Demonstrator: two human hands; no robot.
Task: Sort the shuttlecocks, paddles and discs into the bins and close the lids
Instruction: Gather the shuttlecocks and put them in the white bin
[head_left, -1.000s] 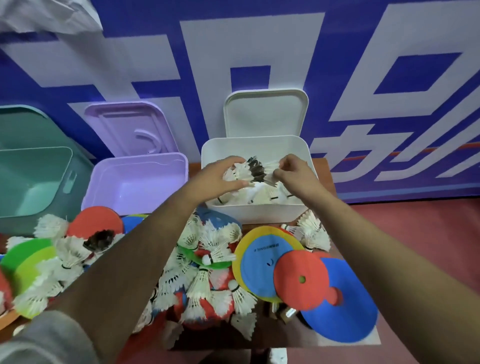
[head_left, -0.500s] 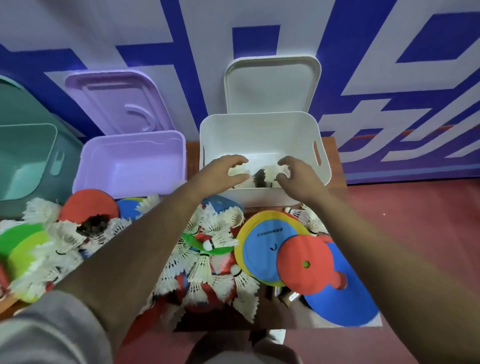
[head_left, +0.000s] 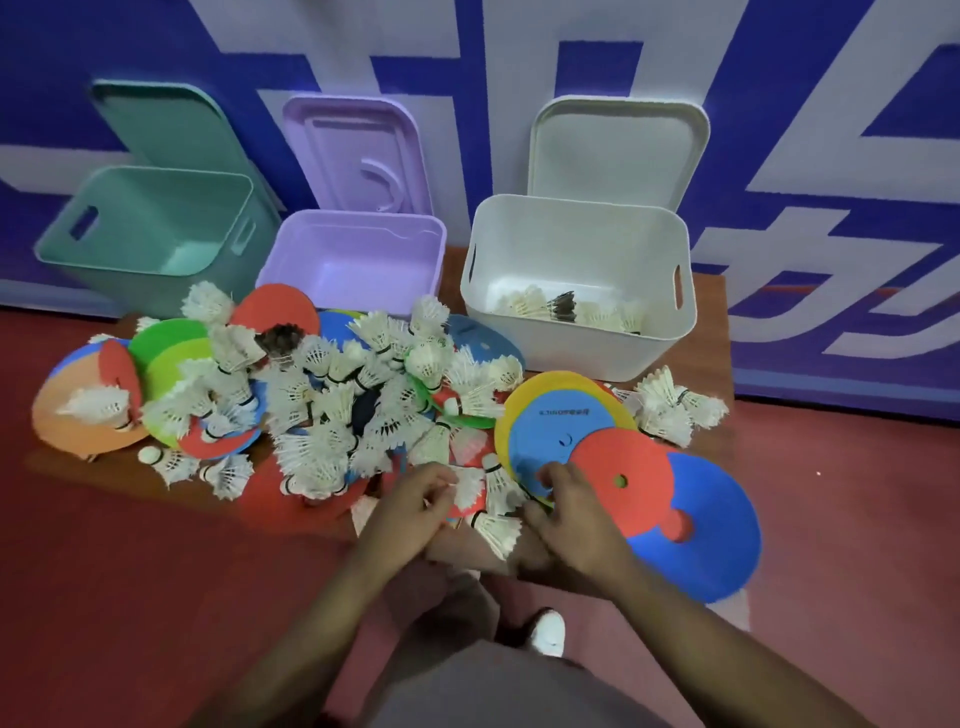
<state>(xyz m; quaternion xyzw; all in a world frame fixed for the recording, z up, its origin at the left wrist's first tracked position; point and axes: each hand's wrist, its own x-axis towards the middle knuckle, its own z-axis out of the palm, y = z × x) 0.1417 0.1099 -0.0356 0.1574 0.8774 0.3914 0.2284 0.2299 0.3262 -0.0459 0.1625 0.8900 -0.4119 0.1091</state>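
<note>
Loose shuttlecocks (head_left: 500, 527) lie between left hand (head_left: 415, 506) and right hand (head_left: 574, 512), both curled, grip unclear; white bin (head_left: 587, 351) sits well beyond, nearer the right hand.

A blue disc (head_left: 558, 431) lies on a yellow one at the right of the pile on the tabletop. It carries one short line of small dark print near its far edge. The line is upside down to the viewer and too small to read. A small curved dark mark sits below it.

The wall (head_left: 779, 156) behind the bins shows huge white strokes on blue. They are cropped parts of characters, and none can be read.
</note>
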